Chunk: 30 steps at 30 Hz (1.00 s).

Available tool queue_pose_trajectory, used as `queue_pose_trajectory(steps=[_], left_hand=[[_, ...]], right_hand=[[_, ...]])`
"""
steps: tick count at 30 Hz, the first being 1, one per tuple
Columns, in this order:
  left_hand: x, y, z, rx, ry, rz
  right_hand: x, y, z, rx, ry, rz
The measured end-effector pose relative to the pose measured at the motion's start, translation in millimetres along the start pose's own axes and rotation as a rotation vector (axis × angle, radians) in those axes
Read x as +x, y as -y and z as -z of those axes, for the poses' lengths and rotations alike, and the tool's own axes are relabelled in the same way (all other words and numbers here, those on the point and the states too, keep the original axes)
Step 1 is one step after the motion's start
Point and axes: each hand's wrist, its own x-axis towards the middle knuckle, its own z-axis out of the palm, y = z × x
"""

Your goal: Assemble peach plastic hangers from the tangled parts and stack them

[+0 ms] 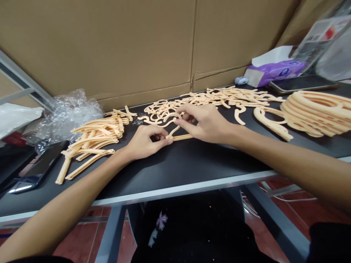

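Black table holds strips near its left edge. Left hand and right hand pinch peach parts; crooked pressing might crack them.

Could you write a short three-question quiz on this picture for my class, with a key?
1. Fill in the blank: The left hand and right hand hold pale pieces above a ____ tabletop.

2. Choose one. Which of these is nearest the left hand?
A) the stack of ovals
B) the pile of straight strips
C) the paper tissues

3. True or false: The purple tissue pack is to the right of both hands.

Key: 1. black; 2. B; 3. true.
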Motion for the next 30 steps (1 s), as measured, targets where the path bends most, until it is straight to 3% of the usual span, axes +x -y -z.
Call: queue_pose_trajectory(steps=[30], left_hand=[[0.3,-5.1,2.3,0.056,0.010,0.034]], right_hand=[[2.0,1.6,0.2,-0.113,0.124,-0.133]])
